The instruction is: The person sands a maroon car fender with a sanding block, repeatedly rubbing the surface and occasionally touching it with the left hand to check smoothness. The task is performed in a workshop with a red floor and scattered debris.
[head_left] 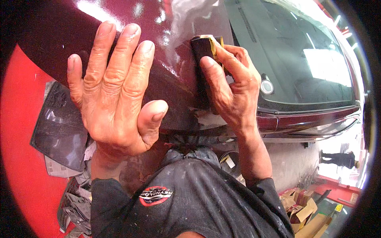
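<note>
My left hand [115, 87] is held out flat over the dark red car panel [174, 75], fingers spread and nothing in it. Whether its palm touches the paint cannot be told. My right hand [234, 83] grips a sanding block [204, 49], dark on its faces with yellow along the edges. Thumb and fingers clasp the block from opposite sides, and it sits against the panel close to the car's large window [293, 55]. Around the block the paint has a dull, greyish patch [198, 20]; farther left it is glossy. The block's underside is hidden.
A round light disc [266, 87] shows on the window's near corner. Dark loose panels [63, 123] lean at the left beside a red surface [24, 119]. Cardboard boxes [301, 210] lie at the lower right. Another person [339, 159] stands far off at the right.
</note>
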Demonstrator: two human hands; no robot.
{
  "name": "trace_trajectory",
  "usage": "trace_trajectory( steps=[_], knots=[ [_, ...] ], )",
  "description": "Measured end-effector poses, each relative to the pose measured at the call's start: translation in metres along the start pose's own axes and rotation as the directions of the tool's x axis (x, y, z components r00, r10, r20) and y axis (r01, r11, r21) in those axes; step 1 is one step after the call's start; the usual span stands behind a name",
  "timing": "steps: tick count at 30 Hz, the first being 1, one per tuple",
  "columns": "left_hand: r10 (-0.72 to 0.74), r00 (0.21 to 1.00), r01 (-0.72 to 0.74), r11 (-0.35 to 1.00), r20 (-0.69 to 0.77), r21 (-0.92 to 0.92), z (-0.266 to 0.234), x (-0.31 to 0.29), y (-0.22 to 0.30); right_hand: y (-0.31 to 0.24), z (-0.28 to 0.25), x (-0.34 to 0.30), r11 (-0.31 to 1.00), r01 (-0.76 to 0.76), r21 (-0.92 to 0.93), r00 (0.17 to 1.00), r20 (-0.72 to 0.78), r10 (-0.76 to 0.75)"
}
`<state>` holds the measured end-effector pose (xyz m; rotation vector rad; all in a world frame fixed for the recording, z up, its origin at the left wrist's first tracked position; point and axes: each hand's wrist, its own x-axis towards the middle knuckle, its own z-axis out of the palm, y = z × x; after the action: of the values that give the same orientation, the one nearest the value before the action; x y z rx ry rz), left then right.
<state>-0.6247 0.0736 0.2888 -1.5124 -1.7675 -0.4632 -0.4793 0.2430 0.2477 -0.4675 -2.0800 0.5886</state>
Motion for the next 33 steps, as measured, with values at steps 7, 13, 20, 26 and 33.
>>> trace_trajectory(
  steps=[7,13,20,26,33],
  knots=[
    [-0.016,1.000,0.016,1.000,-0.012,-0.001,0.004,-0.001,-0.001,-0.010,0.000,-0.007,0.999,-0.003,-0.039,1.000,-0.019,0.003],
    [-0.024,1.000,0.024,0.999,0.005,0.040,0.001,-0.001,0.001,-0.010,0.001,-0.007,0.998,-0.044,-0.050,0.999,-0.025,0.043],
    [-0.028,1.000,0.028,0.999,-0.005,0.037,0.002,0.001,0.004,0.001,0.002,0.003,0.992,-0.090,-0.084,0.995,-0.039,0.087],
    [-0.027,0.999,0.027,1.000,-0.020,0.013,0.004,0.000,0.005,-0.009,0.002,-0.006,0.994,-0.044,-0.097,0.997,-0.070,0.037],
    [-0.019,1.000,0.020,1.000,-0.020,0.011,0.005,-0.002,0.002,-0.022,0.001,-0.010,0.997,-0.077,-0.020,0.997,-0.030,0.077]
  ],
)
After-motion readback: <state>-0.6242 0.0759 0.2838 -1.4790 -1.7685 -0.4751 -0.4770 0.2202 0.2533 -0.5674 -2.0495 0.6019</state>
